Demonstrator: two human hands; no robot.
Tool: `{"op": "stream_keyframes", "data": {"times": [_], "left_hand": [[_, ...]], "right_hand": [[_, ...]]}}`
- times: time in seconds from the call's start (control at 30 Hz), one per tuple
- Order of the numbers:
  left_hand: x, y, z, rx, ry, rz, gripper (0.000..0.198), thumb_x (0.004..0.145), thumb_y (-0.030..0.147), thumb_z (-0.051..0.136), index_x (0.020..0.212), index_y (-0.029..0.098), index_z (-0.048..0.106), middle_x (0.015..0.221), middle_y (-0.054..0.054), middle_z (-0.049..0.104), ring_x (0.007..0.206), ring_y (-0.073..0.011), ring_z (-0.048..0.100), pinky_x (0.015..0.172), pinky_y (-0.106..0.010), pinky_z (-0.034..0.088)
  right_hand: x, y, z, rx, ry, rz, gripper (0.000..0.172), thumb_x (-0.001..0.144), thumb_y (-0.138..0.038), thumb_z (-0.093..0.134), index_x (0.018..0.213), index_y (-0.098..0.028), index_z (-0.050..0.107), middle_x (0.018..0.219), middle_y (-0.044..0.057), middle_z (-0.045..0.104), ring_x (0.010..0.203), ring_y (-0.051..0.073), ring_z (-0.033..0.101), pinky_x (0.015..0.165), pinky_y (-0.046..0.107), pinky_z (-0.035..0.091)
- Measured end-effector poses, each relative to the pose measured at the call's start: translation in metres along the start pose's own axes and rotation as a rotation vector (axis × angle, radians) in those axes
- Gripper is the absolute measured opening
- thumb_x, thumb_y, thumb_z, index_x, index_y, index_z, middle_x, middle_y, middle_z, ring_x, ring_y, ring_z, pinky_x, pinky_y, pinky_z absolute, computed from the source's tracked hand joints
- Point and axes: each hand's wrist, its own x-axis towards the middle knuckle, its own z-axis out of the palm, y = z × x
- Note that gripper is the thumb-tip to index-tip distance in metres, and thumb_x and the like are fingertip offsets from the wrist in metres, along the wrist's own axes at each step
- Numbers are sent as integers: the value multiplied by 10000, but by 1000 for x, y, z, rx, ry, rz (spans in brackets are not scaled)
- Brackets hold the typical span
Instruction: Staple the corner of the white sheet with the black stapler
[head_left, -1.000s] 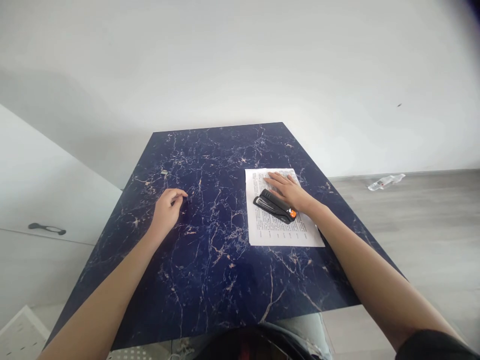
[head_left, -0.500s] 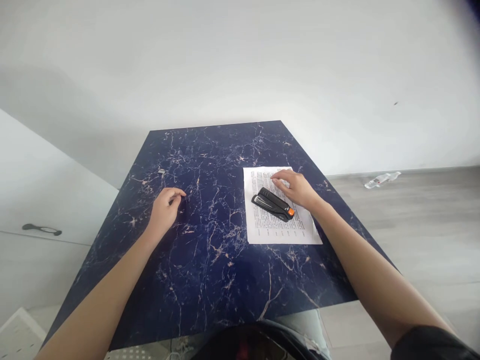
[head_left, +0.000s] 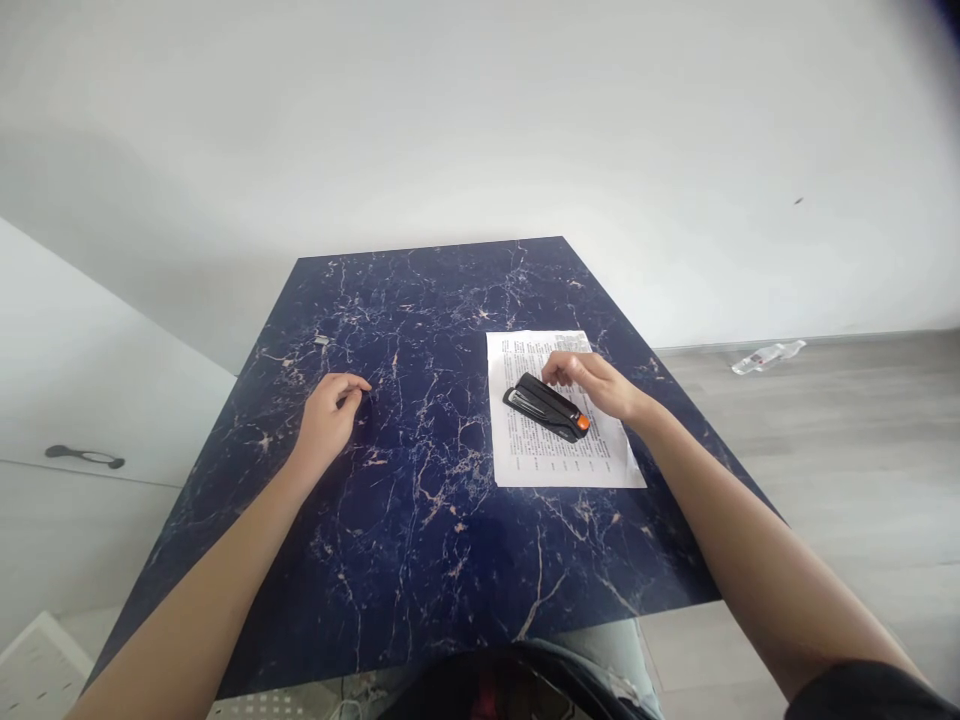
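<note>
A black stapler (head_left: 551, 408) with an orange end lies aslant on a printed sheet of paper (head_left: 525, 460). Just behind the stapler, over the sheet, is my right hand (head_left: 592, 380); its fingers are loosely curled and close to the stapler's far edge. Whether the fingertips touch it I cannot tell, but nothing is gripped. On the left half of the table my left hand (head_left: 330, 408) rests with bent fingers, the thumb apart from the forefinger, holding nothing.
The dark blue marbled table (head_left: 435, 560) reaches to a pale wall (head_left: 450, 120). Beyond my left hand lies a tiny light piece (head_left: 322, 340). A white cabinet with a dark handle (head_left: 84, 457) stands left. On the floor at right is a clear plastic wrapper (head_left: 768, 357).
My right hand's fingers have curled in from a more stretched pose and come nearer the stapler. My left hand, the stapler and the sheet stay in place.
</note>
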Motion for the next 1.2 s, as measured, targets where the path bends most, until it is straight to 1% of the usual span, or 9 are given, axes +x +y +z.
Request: {"op": "stream_keyframes", "data": {"times": [0.1, 0.2, 0.33, 0.43, 0.5, 0.63, 0.73, 1.03, 1.2], "left_hand": [[-1, 2, 1, 4, 0, -5, 214, 927, 306, 531, 935, 212, 724, 1081, -82, 673, 995, -241, 684, 997, -415, 559], [1, 3, -2, 39, 2, 26, 214, 936, 301, 524, 959, 214, 719, 1095, -88, 670, 999, -242, 682, 1009, -420, 561], [21, -10, -17, 271, 82, 156, 235, 947, 289, 508, 1020, 210, 717, 1159, -123, 663, 1188, -304, 634, 1165, -493, 460], [43, -31, -27, 461, 73, 116, 364, 979, 334, 491, 1231, 166, 693, 1356, -189, 621, 1358, -359, 555, 1234, -529, 381], [55, -45, -30, 542, 37, 67, 483, 999, 391, 494, 1393, 144, 624, 1554, -217, 507, 1484, -386, 450, 1274, -539, 322], [64, -60, -26, 606, -24, -10, 650, 1041, 491, 421, 1588, 143, 466, 1714, -198, 345, 1576, -422, 324, 1281, -617, 274], [63, -62, -23, 643, -65, -13, 677, 1053, 518, 375, 1613, 145, 451, 1733, -176, 320, 1582, -445, 307, 1274, -659, 255], [64, -67, -22, 670, -58, 15, 658, 1049, 497, 376, 1594, 141, 479, 1694, -195, 393, 1557, -409, 380, 1266, -651, 279], [64, -70, -22, 667, -61, 18, 658, 1051, 505, 371, 1578, 134, 501, 1682, -193, 415, 1552, -404, 390, 1268, -632, 289]], "right_hand": [[2, 6, 5, -88, 178, 91, 624, 1073, -671, 315, 843, -206, 661, 799, 46, 648, 758, 192, 582, 768, 355, 455], [5, 12, 8, -232, 161, 105, 522, 1064, -595, 412, 774, -214, 622, 747, 25, 632, 731, 189, 576, 748, 350, 422], [10, 17, 13, -290, 99, 80, 472, 1060, -527, 440, 701, -226, 496, 696, 2, 550, 680, 171, 513, 703, 337, 376], [14, 21, 17, -314, 81, 79, 472, 1053, -508, 446, 675, -228, 421, 681, 3, 518, 661, 168, 483, 674, 340, 341], [15, 24, 18, -317, 79, 80, 470, 1050, -500, 459, 672, -227, 404, 678, 5, 515, 654, 167, 470, 666, 342, 328], [14, 28, 18, -308, 80, 85, 455, 1049, -486, 474, 680, -225, 417, 679, 6, 523, 653, 169, 470, 666, 343, 324], [14, 30, 18, -311, 78, 81, 437, 1045, -466, 481, 684, -226, 426, 683, 7, 522, 660, 172, 479, 668, 345, 327], [14, 28, 19, -326, 94, 80, 415, 1026, -441, 509, 678, -220, 455, 671, -7, 495, 649, 155, 457, 656, 339, 313], [14, 32, 19, -320, 94, 71, 393, 1025, -430, 522, 698, -216, 491, 692, -5, 527, 658, 151, 474, 660, 333, 319]]}}
